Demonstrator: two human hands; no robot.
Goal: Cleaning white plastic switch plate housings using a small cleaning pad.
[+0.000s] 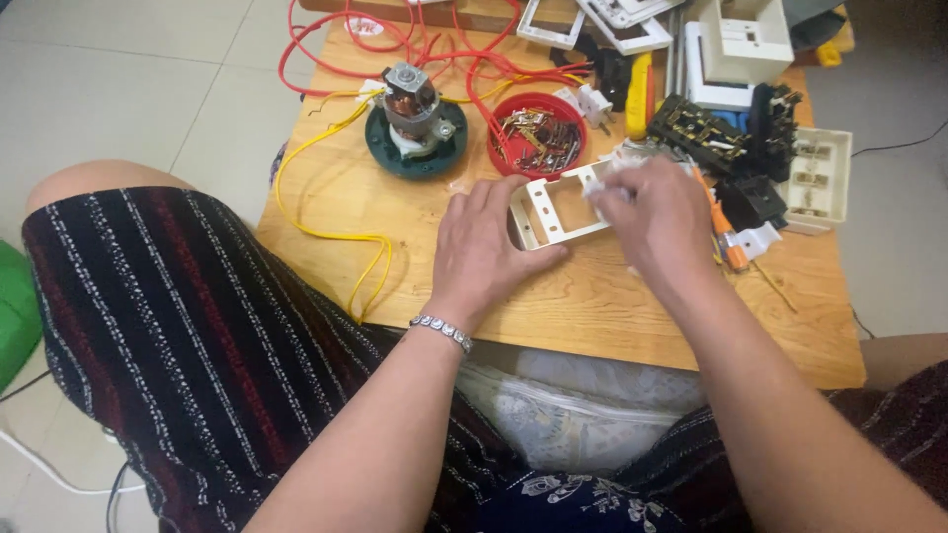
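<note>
Grip: your left hand (481, 247) pins the cream switch frame (553, 209) mid-counter (592, 306); right hand (657, 212) pinches its far end, contents unclear.

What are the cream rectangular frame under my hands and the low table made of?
The cream rectangular frame looks like moulded plastic: uniform matte colour, clean punched slots. The low table looks like wood, pale grain lines with a slight sheen; whether solid or laminate is unclear.
</note>
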